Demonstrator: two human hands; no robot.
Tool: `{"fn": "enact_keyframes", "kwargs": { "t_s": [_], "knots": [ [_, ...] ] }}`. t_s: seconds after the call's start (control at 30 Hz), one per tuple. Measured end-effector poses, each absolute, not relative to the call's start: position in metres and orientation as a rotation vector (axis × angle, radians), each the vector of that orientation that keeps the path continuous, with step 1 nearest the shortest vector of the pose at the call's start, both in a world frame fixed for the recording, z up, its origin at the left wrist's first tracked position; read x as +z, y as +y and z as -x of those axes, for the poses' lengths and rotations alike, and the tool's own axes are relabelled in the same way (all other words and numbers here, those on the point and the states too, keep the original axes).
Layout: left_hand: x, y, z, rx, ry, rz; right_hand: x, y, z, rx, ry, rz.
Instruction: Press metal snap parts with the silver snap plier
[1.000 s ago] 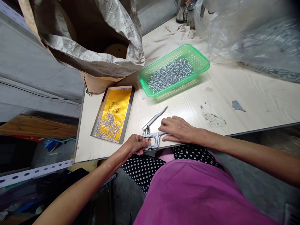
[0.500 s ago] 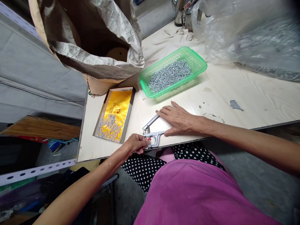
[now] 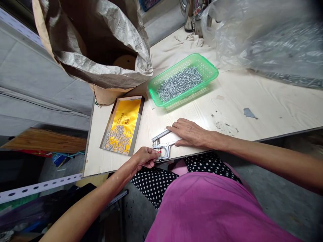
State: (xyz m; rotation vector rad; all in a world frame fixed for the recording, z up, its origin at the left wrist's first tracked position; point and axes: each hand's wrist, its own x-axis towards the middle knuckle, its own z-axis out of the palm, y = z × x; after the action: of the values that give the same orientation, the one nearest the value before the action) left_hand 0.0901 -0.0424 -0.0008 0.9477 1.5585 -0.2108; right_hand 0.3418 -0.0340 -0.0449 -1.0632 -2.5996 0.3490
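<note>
Grey metal snap-fastener pliers (image 3: 165,146) lie at the front edge of the table, with a small spring and a red part near the jaws. My right hand (image 3: 190,133) is closed around the two handles, fingers over the upper one and thumb against the lower one. At the jaw end, my left hand (image 3: 146,157) pinches with thumb and forefinger; whatever sits between the fingertips is too small to make out. Left of the pliers, a shallow box (image 3: 136,136) lined with yellow cloth holds many small metal pieces (image 3: 117,139).
A green plastic basket (image 3: 183,90) of small spring-like metal parts stands behind the pliers. At the back left is a large open sack (image 3: 108,79). A clear plastic bag (image 3: 272,47) of metal parts lies at the right on the pale wooden table (image 3: 277,104).
My right hand has squeezed the plier handles closer together, its fingers drawing nearer the thumb. My left hand stays pinched at the jaws. The whole view has shifted slightly.
</note>
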Motion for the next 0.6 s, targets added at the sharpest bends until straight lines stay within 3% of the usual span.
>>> {"fn": "enact_keyframes", "kwargs": {
  "t_s": [0.17,0.3,0.43,0.6],
  "knots": [
    [0.008,-0.055,-0.095,-0.086,1.715,-1.723,-0.045,-0.041,-0.338,0.369,-2.575,1.109],
    [0.005,-0.055,-0.112,0.02,1.384,-2.411,-0.048,-0.044,-0.335,0.346,-2.557,1.141],
    [-0.011,-0.041,-0.13,-0.08,1.106,-2.604,-0.052,-0.049,-0.334,0.333,-2.542,1.19],
    [-0.015,-0.027,-0.141,-0.239,1.092,-2.671,-0.044,-0.054,-0.335,0.295,-2.557,1.367]
  ]
}}
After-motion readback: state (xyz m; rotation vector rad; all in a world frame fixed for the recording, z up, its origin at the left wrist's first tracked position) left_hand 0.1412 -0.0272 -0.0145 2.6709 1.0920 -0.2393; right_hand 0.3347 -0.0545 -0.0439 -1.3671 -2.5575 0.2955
